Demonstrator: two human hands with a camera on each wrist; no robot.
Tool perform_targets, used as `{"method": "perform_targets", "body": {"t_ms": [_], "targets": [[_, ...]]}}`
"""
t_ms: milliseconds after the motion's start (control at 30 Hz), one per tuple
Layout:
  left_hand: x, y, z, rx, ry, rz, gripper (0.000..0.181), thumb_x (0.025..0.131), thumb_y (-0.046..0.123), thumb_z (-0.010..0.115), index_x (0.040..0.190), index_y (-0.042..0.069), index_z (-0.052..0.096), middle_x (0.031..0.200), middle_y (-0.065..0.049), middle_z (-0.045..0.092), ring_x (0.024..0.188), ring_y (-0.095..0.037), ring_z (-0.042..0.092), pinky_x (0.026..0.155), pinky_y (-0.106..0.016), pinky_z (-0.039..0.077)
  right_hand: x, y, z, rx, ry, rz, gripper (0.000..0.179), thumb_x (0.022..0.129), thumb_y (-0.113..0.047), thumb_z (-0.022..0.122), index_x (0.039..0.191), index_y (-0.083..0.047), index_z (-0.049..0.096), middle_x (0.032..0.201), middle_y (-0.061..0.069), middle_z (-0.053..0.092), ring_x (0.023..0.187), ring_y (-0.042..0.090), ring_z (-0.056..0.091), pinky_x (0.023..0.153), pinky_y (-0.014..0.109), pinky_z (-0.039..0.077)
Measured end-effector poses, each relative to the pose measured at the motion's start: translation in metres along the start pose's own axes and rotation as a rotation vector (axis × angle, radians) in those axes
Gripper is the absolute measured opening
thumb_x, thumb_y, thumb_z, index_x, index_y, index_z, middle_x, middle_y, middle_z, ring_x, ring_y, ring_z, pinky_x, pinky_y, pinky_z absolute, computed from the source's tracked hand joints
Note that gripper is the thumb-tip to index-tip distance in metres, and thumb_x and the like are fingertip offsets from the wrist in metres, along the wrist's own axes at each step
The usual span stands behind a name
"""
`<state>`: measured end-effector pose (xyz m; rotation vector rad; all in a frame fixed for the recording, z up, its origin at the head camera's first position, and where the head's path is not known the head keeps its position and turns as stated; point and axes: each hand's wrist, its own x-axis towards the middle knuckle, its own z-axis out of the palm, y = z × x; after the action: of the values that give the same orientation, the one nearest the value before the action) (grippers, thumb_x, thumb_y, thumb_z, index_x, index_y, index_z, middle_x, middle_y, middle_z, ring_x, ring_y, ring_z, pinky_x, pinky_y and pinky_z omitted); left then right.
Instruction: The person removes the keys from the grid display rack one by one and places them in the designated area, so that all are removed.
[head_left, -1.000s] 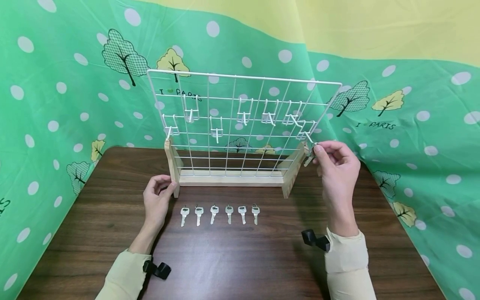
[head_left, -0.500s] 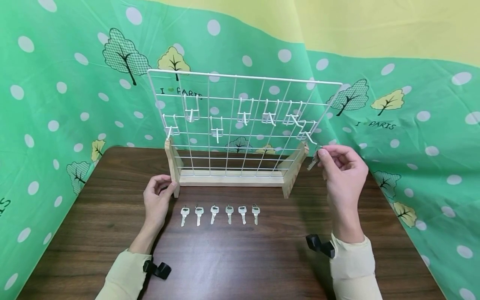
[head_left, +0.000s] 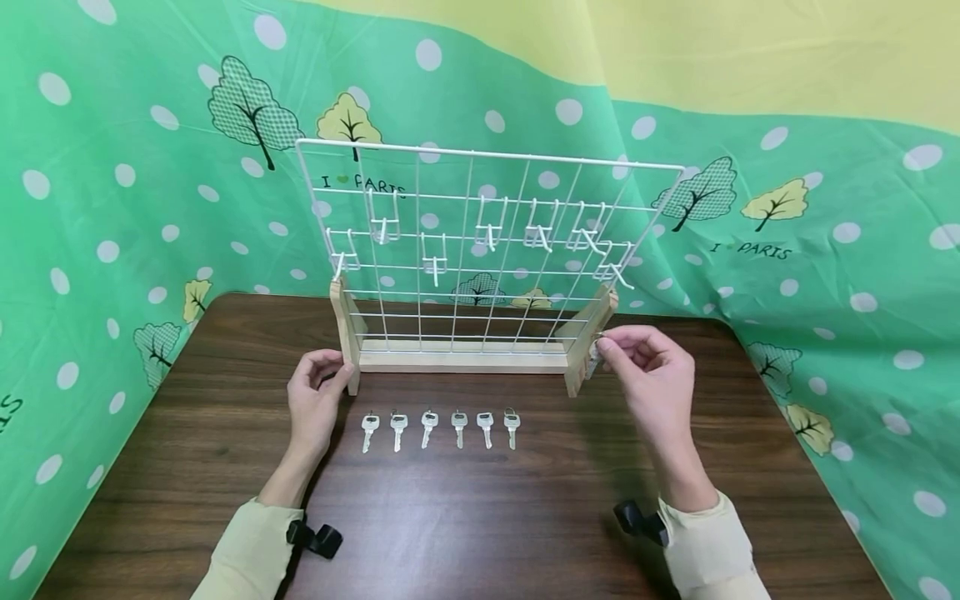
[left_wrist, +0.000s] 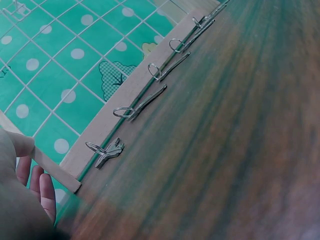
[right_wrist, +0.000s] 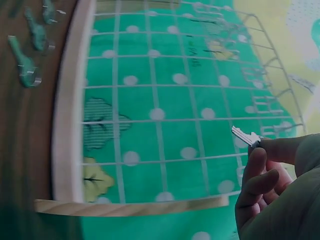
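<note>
A white wire grid rack point(head_left: 487, 152) on a wooden stand point(head_left: 461, 360) rises from the table, with several white hooks point(head_left: 434, 265) on its bars. At the stand's left end, my left hand point(head_left: 315, 400) grips the wooden leg point(left_wrist: 59, 172), thumb on the near side and fingers on the far side. My right hand point(head_left: 656, 375) pinches a silver key point(right_wrist: 245, 136) between thumb and index finger, in the air beside the right wooden leg point(head_left: 588, 342). In the head view that key is partly covered by the fingers. No key hangs on the hooks.
Several silver keys point(head_left: 459, 427) with small rings lie in a row on the dark wooden table point(head_left: 480, 533), in front of the stand. A green and yellow printed cloth point(head_left: 825, 183) hangs behind and around the table.
My right hand, still pinching the key, has drawn back from the rightmost hook, first outward and then down toward the right leg. My left hand has stayed on the left leg.
</note>
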<state>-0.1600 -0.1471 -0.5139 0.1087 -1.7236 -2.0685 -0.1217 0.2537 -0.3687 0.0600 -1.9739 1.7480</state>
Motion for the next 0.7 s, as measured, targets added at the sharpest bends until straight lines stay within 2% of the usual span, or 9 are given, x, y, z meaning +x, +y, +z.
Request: {"method": "perform_targets", "body": {"t_ms": [167, 467, 567, 700], "targets": [[0.000, 0.000, 0.000, -0.003, 0.000, -0.003, 0.029, 0.098, -0.014, 0.073, 0.121, -0.023, 0.057, 0.103, 0.008, 0.071, 0.100, -0.007, 0.070, 0.083, -0.015, 0.056, -0.007, 0.013, 0.002, -0.047, -0.067, 0.069, 0.008, 0.095, 0.013, 0.079, 0.101, 0.015, 0.074, 0.080, -0.002, 0.077, 0.065, 0.008, 0.067, 0.063, 0.017, 0.058], [0.000, 0.000, 0.001, 0.001, 0.002, -0.006, 0.029, 0.098, -0.014, 0.073, 0.121, -0.022, 0.058, 0.102, 0.008, 0.071, 0.099, -0.007, 0.069, 0.082, -0.015, 0.055, -0.017, 0.033, -0.002, -0.119, -0.144, 0.114, 0.012, 0.096, 0.008, 0.081, 0.105, 0.014, 0.075, 0.079, -0.006, 0.075, 0.066, 0.006, 0.068, 0.060, 0.015, 0.054], [0.000, 0.000, 0.001, 0.004, 0.002, -0.003, 0.029, 0.098, -0.014, 0.074, 0.121, -0.022, 0.057, 0.103, 0.008, 0.071, 0.100, -0.007, 0.069, 0.083, -0.016, 0.056, -0.022, 0.039, -0.001, -0.158, -0.171, 0.127, 0.012, 0.097, 0.006, 0.082, 0.105, 0.013, 0.076, 0.081, -0.003, 0.075, 0.068, 0.006, 0.068, 0.061, 0.015, 0.053], [0.000, 0.000, 0.000, 0.008, 0.004, -0.003, 0.029, 0.098, -0.013, 0.074, 0.121, -0.022, 0.058, 0.103, 0.007, 0.071, 0.100, -0.007, 0.069, 0.083, -0.016, 0.056, -0.029, 0.049, 0.003, -0.214, -0.216, 0.147, 0.008, 0.097, 0.006, 0.081, 0.104, 0.008, 0.078, 0.086, 0.008, 0.077, 0.071, 0.007, 0.068, 0.063, 0.017, 0.054]]}}
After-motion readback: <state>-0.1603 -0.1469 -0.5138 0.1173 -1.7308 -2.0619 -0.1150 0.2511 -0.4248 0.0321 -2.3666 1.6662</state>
